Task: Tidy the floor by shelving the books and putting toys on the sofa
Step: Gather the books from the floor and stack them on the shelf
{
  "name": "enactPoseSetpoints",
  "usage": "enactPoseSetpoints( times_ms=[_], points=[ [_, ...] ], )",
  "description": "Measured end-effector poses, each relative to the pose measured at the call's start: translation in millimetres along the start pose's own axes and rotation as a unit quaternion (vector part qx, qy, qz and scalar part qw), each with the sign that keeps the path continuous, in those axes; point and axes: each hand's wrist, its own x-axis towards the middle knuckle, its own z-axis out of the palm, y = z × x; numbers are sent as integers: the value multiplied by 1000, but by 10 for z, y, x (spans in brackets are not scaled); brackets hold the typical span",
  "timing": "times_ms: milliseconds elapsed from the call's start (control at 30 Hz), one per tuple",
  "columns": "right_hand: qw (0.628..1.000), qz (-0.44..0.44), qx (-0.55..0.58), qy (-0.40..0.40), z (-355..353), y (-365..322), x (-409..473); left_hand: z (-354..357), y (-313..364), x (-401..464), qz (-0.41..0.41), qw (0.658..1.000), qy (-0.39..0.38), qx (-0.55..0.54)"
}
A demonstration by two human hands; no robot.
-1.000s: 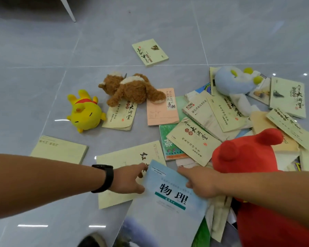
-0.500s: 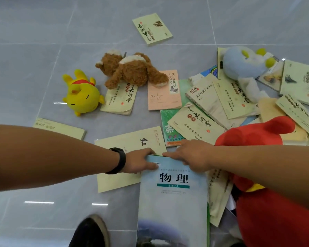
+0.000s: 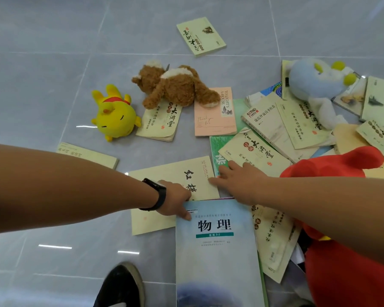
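Note:
A blue physics book (image 3: 217, 251) lies on the grey floor in front of me. My left hand (image 3: 175, 201) grips its top left corner, thumb on the cover. My right hand (image 3: 242, 180) reaches past it with straight, spread fingers, touching the right edge of a large cream book (image 3: 171, 180) and a green book (image 3: 217, 156). A yellow plush (image 3: 114, 116), a brown bear (image 3: 175, 87), a pale blue plush (image 3: 313, 78) and a big red plush (image 3: 341, 273) lie among the books.
Several cream paperbacks are heaped at the right (image 3: 297, 120), one lies apart at the far side (image 3: 201, 35) and one at the left (image 3: 87, 155). A pink book (image 3: 213, 116) sits beside the bear. My dark shoe (image 3: 120, 286) stands near the bottom edge.
My right hand has left the top of the physics book and moved forward onto the cream and green books. My left hand kept hold of the corner as the book straightened.

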Motion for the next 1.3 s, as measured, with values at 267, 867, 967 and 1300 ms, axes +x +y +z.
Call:
enactPoseSetpoints(
  times_ms=[267,867,967,1300],
  points=[
    [991,-4,-133,-8,-139,28,144,-271,-519,76,-30,998,17,50],
    [991,40,-73,100,77,200,57,94,-477,0,40,999,-18,-15],
    [994,77,-47,62,144,111,120,77,-455,-12,46,999,-23,-7],
    [989,74,-108,71,150,182,234,61,-443,40,44,998,-37,6]
  ],
)
